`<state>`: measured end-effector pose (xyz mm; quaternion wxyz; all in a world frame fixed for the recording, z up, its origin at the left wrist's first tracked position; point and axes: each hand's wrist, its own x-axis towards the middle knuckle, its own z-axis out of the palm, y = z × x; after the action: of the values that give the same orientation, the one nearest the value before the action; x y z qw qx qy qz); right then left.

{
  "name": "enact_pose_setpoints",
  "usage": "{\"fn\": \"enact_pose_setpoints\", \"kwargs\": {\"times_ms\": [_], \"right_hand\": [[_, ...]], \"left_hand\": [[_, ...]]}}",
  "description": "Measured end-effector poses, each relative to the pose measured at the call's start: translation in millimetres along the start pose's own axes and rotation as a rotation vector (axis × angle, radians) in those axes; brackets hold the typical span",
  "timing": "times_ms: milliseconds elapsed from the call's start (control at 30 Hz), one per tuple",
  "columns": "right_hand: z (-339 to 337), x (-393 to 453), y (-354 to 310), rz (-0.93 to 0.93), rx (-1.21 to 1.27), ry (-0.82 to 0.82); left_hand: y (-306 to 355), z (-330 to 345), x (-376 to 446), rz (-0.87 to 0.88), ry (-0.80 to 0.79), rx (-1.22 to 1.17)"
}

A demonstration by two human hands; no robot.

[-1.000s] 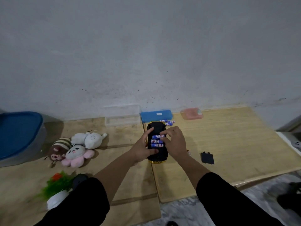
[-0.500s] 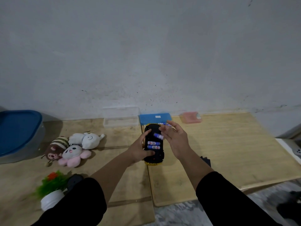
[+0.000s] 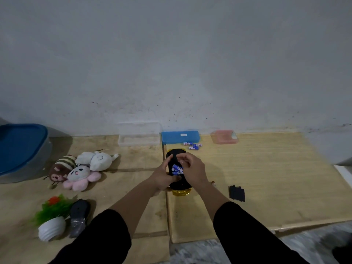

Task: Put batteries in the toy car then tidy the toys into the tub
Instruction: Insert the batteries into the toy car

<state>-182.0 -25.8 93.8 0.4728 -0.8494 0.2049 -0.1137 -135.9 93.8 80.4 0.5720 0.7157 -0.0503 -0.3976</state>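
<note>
While the left hand (image 3: 162, 178) grips the upturned toy car (image 3: 180, 184) by its side, the right hand (image 3: 194, 171) pinches at the batteries (image 3: 177, 169) in its open bay, on the wooden floor. Beyond it lie three loose batteries (image 3: 192, 145), a blue case (image 3: 180, 136), a clear box (image 3: 139, 135) and a pink box (image 3: 224, 137). Right lies the black battery cover (image 3: 237, 193). Left sit plush toys (image 3: 78, 171), a potted plant (image 3: 51, 220) and the blue-lidded tub (image 3: 21, 149).
</note>
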Motion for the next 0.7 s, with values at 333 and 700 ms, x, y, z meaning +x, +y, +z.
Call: {"fn": "enact_pose_setpoints", "kwargs": {"times_ms": [333,700], "right_hand": [[-41,29,17,-0.175,-0.376,-0.165],[-87,65,7,0.045,0.201,-0.158]], "left_hand": [[15,24,20,0.035,0.009,-0.022],[43,35,23,0.06,0.061,-0.053]]}}
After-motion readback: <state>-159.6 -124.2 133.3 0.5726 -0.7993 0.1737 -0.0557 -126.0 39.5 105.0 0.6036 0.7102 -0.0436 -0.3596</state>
